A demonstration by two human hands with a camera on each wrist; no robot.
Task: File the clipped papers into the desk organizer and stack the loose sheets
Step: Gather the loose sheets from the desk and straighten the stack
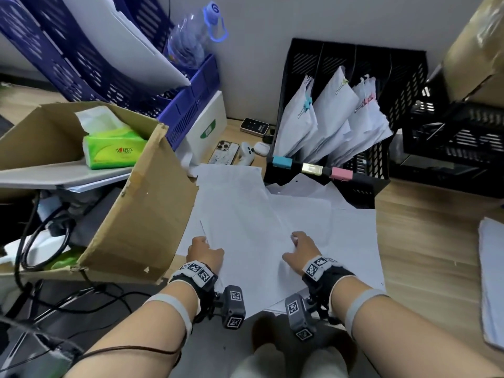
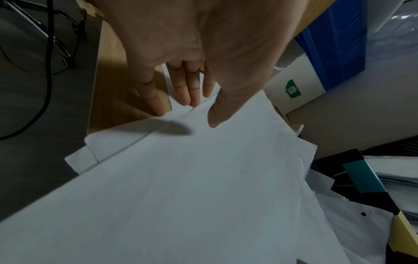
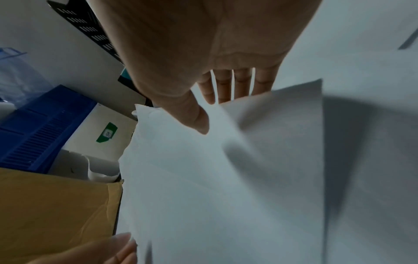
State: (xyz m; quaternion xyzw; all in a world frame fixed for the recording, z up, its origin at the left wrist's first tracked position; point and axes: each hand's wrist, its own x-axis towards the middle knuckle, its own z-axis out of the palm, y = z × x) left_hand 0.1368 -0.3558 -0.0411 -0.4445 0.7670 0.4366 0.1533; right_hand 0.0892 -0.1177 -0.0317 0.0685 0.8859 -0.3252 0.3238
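With my left hand (image 1: 203,251) and right hand (image 1: 301,248) flat, fingers straight, on the loose sheets (image 1: 259,227) spread across the bench (image 1: 422,227), I'd sweep inward gently, squaring edges without creasing.

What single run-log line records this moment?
stage: stacking | left hand: flat on loose sheets | right hand: flat on sheets | clipped papers: in black organizer

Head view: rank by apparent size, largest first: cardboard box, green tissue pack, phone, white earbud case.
1. cardboard box, by far the largest, though nearest the camera.
2. green tissue pack.
3. phone.
4. white earbud case, smallest.
The phone and case lie close together, so their order is reliable.
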